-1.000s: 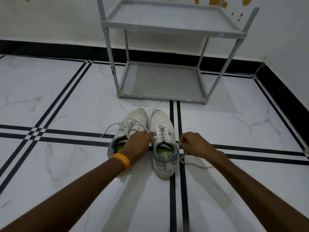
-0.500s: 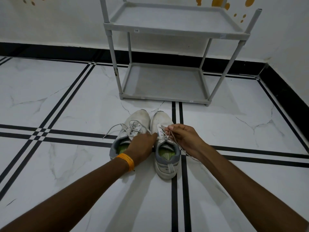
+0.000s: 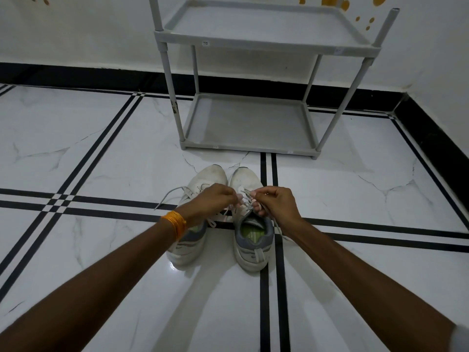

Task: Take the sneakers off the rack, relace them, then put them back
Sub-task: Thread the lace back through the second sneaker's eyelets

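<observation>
Two white sneakers stand side by side on the floor, toes toward the rack. The left sneaker (image 3: 189,246) has a loose lace trailing out to its left. Over the right sneaker (image 3: 251,247), with its grey collar and green insole, both hands meet at the laces. My left hand (image 3: 213,201), with an orange band at the wrist, pinches a lace end (image 3: 244,198) near the upper eyelets. My right hand (image 3: 276,203) pinches the same lace from the right side. The grey two-shelf rack (image 3: 248,146) stands just beyond the shoes with both shelves bare.
White marble floor with black stripe lines (image 3: 265,301) runs all around. A white wall with a black skirting (image 3: 76,74) lies behind the rack, and a second wall (image 3: 446,138) closes the right side.
My right hand came in from the shoe's right side to the laces. My left hand shifted up from the shoe's collar to meet it at the lace.
</observation>
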A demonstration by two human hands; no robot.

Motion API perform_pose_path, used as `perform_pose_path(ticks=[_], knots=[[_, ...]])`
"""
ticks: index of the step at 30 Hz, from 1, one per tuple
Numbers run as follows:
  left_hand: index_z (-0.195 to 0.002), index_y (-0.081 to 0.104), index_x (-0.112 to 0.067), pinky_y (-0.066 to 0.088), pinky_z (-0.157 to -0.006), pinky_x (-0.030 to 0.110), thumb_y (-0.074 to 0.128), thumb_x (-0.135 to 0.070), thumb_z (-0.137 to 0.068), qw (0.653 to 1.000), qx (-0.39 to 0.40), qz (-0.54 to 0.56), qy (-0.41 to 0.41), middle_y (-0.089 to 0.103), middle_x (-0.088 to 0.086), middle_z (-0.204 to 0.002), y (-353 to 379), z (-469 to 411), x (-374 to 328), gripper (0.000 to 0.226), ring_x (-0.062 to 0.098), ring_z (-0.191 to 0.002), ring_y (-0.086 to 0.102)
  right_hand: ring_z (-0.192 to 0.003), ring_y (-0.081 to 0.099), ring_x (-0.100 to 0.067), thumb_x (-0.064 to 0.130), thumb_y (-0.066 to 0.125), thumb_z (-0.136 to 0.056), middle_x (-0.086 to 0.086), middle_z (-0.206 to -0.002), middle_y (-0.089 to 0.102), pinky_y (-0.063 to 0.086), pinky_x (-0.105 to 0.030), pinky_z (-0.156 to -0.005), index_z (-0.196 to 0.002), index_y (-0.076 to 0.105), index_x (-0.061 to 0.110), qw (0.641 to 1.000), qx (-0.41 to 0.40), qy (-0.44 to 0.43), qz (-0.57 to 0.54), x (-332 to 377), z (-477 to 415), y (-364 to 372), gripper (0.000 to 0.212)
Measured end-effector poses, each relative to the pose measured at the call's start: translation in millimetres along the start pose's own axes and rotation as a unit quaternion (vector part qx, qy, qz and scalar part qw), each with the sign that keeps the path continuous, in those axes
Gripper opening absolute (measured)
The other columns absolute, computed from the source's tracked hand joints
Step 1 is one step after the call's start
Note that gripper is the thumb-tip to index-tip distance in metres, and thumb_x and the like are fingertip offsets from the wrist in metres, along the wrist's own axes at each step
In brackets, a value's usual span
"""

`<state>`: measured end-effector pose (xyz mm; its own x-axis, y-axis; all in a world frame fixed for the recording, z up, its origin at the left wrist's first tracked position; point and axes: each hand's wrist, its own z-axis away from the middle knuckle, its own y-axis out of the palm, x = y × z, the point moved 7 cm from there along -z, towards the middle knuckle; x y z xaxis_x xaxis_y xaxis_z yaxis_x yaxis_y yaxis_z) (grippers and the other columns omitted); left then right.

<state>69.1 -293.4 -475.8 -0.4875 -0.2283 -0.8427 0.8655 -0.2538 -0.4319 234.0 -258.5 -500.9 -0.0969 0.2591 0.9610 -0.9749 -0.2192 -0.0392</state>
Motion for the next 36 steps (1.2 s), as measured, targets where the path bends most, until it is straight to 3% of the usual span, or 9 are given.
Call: perform_pose_path(ticks=[3,7,15,19,22,25,30,33,36], knots=[[-0.105,0.071,-0.005,0.050,-0.092,0.030,0.054,-0.021,-0.097,0.973,0.017,0.231,-0.003,0.073,0.008,-0.109,7,2,0,0.025,0.015,-0.104,0.067,-0.062,0.065,-0.019,0.006,0.067,-0.088,-0.019,-0.078,0.070,0.058,-0.025,-0.060,-0.100,0.072,0.002,0.999,0.039,0.019,0.010,0,1,1,0.014],[-0.108,0.069,-0.004,0.053,-0.095,0.033,0.059,-0.019,-0.094,0.944,-0.046,0.326,0.028,0.072,0.014,-0.111,18,4,4,0.023,0.023,-0.107,0.067,-0.076,0.072,-0.023,-0.005,0.064,-0.086,-0.021,-0.093,0.074,0.061,-0.027,-0.072,-0.110,0.068,0.010,0.992,0.102,0.075,-0.006,1,3,0,0.029],[-0.101,0.075,-0.009,0.058,-0.082,0.027,0.063,-0.019,-0.092,0.965,-0.135,0.190,0.120,0.076,0.005,-0.092,25,-2,-6,0.018,0.015,-0.087,0.072,-0.058,0.066,-0.020,0.011,0.075,-0.082,-0.015,-0.073,0.072,0.059,-0.025,-0.060,-0.106,0.070,0.006,0.997,0.062,0.010,0.055,8,2,0,0.026],[-0.104,0.075,-0.012,0.058,-0.082,0.026,0.062,-0.019,-0.092,0.965,-0.179,0.144,0.124,0.076,0.002,-0.095,21,-2,-5,0.019,0.010,-0.088,0.071,-0.065,0.069,-0.019,0.008,0.074,-0.082,-0.012,-0.073,0.074,0.060,-0.025,-0.066,-0.104,0.070,0.015,0.995,0.095,0.014,0.039,8,3,1,0.023],[-0.103,0.076,-0.012,0.057,-0.083,0.025,0.066,-0.017,-0.090,0.966,-0.180,0.142,0.117,0.076,0.002,-0.094,23,-3,-4,0.017,0.009,-0.088,0.071,-0.072,0.070,-0.022,-0.002,0.071,-0.082,-0.015,-0.080,0.074,0.061,-0.029,-0.074,-0.114,0.067,0.011,0.991,0.116,0.025,0.054,7,2,1,0.035],[-0.101,0.076,-0.013,0.055,-0.080,0.022,0.072,-0.015,-0.085,0.970,-0.182,0.107,0.123,0.076,0.004,-0.094,23,-4,-7,0.017,0.010,-0.087,0.070,-0.069,0.071,-0.018,-0.009,0.066,-0.083,-0.013,-0.076,0.072,0.061,-0.025,-0.070,-0.117,0.063,0.008,0.987,0.134,0.011,0.085,12,2,2,0.038],[-0.092,0.058,-0.014,0.058,-0.069,0.021,0.080,-0.015,-0.075,0.970,-0.183,0.046,0.154,0.074,0.002,-0.071,15,-10,-14,0.028,0.010,-0.070,0.072,-0.072,0.072,-0.024,-0.010,0.068,-0.081,-0.013,-0.075,0.072,0.061,-0.031,-0.075,-0.110,0.064,0.016,0.980,0.160,-0.030,0.117,17,4,7,0.039],[-0.082,0.069,-0.009,0.055,-0.066,0.016,0.083,-0.014,-0.072,0.972,-0.165,0.038,0.160,0.074,0.005,-0.069,14,-13,-17,0.018,0.007,-0.065,0.071,-0.078,0.072,-0.031,-0.007,0.070,-0.080,-0.014,-0.077,0.073,0.061,-0.037,-0.078,-0.112,0.065,0.013,0.978,0.159,-0.049,0.126,16,2,8,0.038],[-0.078,0.074,-0.006,0.053,-0.061,0.014,0.085,-0.012,-0.068,0.975,-0.169,0.102,0.107,0.073,0.007,-0.070,14,-16,-7,0.016,0.008,-0.061,0.070,-0.077,0.071,-0.035,-0.006,0.072,-0.079,-0.017,-0.074,0.071,0.061,-0.040,-0.079,-0.114,0.065,0.009,0.978,0.154,-0.058,0.128,14,2,9,0.038]])
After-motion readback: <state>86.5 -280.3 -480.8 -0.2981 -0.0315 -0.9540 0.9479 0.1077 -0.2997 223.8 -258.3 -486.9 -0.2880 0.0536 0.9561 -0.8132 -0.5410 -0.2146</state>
